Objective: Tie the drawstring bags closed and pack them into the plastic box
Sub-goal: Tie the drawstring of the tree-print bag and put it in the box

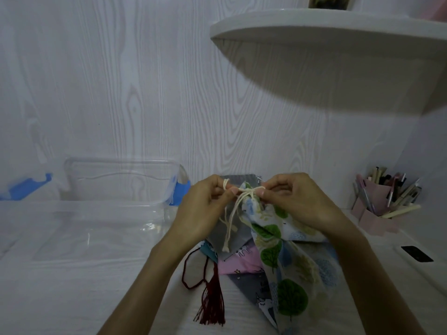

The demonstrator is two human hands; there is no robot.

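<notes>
Tassel [212,303] of dark red thread lies nearest you on the white table [72,298], its cord looping up toward a pile of patterned bags [244,262]. Over that pile you hold the tree-print drawstring bag [285,257], its neck gathered between your hands. Your left hand [200,211] pinches one end of the cream drawstring [244,193] between thumb and curled fingers; your right hand [295,201] pinches the other end, and the cord crosses in a knot between them. Left of your hands stands the clear plastic box [116,189], open, with blue clips. A pink pen holder [379,209] sits far right, under a white shelf [338,44].
</notes>
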